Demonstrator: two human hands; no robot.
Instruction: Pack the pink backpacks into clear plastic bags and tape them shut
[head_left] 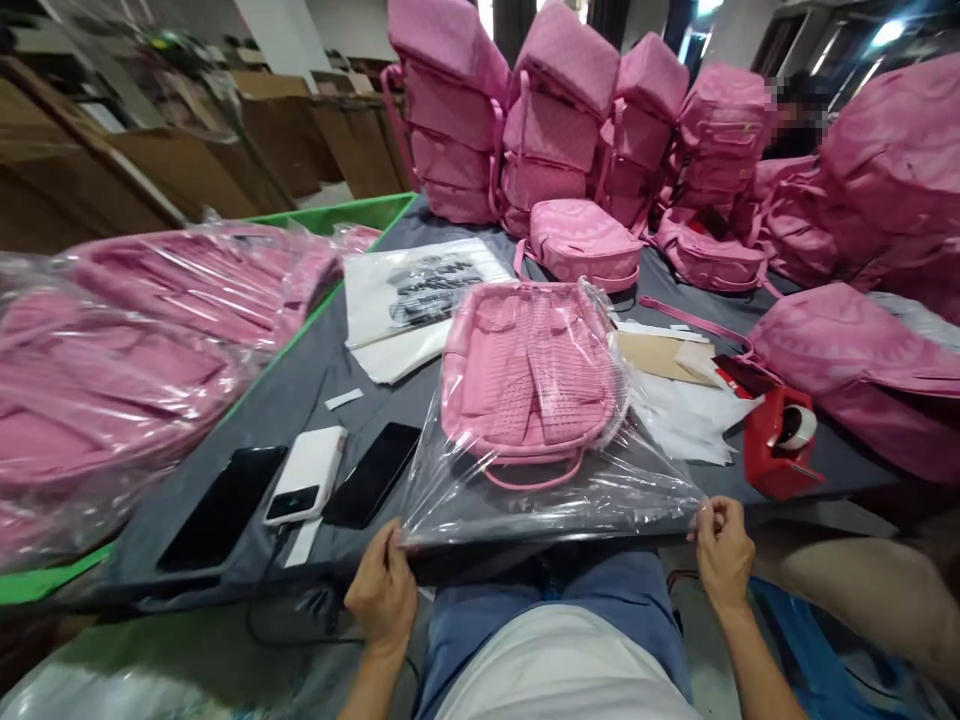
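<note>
A pink backpack (pixel 529 375) lies straps-up on the dark table, inside a clear plastic bag (pixel 547 510). The top handle of the backpack points toward me. At the table's front edge, the near side of the bag is stretched wide between my two hands. My left hand (pixel 384 585) pinches its left corner, and my right hand (pixel 724 550) pinches the right corner. Both hands are closed on the plastic.
On the left lie a dark phone (pixel 225 505), a white power bank (pixel 307 475) and another phone (pixel 373 475). Bagged backpacks (pixel 112 400) fill the far left. A red tape dispenser (pixel 776 445) stands right. Stacked pink backpacks (pixel 450 120) line the back; a person's arm (pixel 862 590) is at right.
</note>
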